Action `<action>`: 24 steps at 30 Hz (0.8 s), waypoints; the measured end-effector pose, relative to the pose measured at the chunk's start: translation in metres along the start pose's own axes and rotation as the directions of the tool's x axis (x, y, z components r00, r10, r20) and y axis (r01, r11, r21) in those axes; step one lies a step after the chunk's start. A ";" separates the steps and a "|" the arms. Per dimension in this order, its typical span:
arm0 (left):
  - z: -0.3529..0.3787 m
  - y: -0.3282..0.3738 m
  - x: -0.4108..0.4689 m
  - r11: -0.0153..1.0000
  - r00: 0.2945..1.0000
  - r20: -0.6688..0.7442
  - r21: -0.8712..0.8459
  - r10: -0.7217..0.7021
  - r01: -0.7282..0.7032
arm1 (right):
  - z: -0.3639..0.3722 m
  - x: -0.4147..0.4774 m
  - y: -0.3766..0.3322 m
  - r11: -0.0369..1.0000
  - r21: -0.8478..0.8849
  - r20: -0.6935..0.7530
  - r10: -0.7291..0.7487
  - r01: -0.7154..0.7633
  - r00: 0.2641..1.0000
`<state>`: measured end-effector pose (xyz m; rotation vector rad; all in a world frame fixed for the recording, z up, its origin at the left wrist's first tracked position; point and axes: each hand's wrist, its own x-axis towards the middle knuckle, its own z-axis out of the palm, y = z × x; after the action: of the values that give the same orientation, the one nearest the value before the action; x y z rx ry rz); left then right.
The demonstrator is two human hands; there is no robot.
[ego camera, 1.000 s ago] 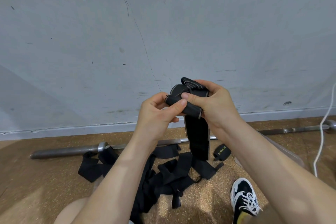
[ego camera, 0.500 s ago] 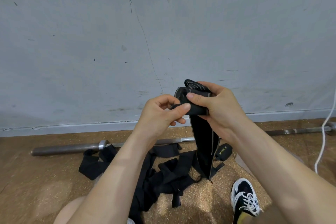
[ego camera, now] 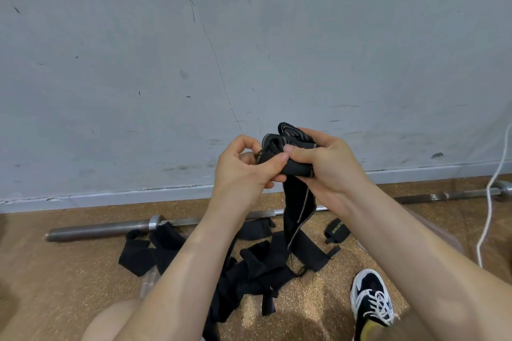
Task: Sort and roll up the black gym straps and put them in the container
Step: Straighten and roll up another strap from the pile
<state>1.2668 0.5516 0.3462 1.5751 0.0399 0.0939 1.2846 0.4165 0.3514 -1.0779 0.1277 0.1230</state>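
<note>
The left hand (ego camera: pixel 243 171) and right hand (ego camera: pixel 329 169) pinch the half-rolled strap (ego camera: pixel 297 167) at centre frame, whose hanging tail (ego camera: pixel 297 210) could snag the pile (ego camera: pixel 249 266) and unwind it.

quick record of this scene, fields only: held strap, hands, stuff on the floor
held strap: black, partly rolled, tail hanging down
left hand: pinches its rolled end
right hand: grips the same roll
floor pile: loose black straps, tangled
small wrap: black, yellow lettering, apart, right of the pile
barbell: on the floor along the wall
sneaker: lower right
</note>
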 end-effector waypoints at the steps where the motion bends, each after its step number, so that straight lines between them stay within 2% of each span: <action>1: 0.000 0.001 -0.001 1.000 1.000 -0.004 -0.001 0.017 -0.017 | 0.000 0.000 0.000 1.000 0.025 0.000 0.007 -0.007 1.000; 4: -0.002 0.003 -0.001 0.999 0.999 0.036 -0.002 0.037 -0.037 | 0.000 -0.001 0.001 0.999 0.047 0.016 0.021 -0.022 1.000; 8: -0.013 0.006 0.005 0.994 0.979 0.203 -0.103 -0.014 0.036 | 0.003 -0.002 0.002 0.999 0.027 0.053 0.037 -0.039 0.998; 13: -0.024 0.008 0.006 0.989 0.948 0.313 -0.109 -0.061 0.099 | 0.003 -0.004 0.001 0.993 -0.095 0.153 0.078 -0.064 0.985; 16: -0.027 0.009 0.005 0.995 0.946 0.313 -0.035 -0.081 0.097 | 0.003 -0.006 -0.002 0.985 -0.167 0.190 0.084 -0.052 0.978; 20: -0.028 0.010 0.001 0.998 0.966 0.253 0.055 -0.054 0.042 | 0.005 -0.012 -0.007 0.973 -0.230 0.320 0.087 -0.011 0.944; 24: -0.031 0.014 -0.003 0.997 0.962 0.272 0.077 -0.028 0.007 | 0.006 -0.012 -0.003 0.961 -0.273 0.274 0.038 0.039 0.961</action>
<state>1.2607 0.5818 0.3604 1.6499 -0.1611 -0.1411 1.2739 0.4194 0.3588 -1.3275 -0.1474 0.2970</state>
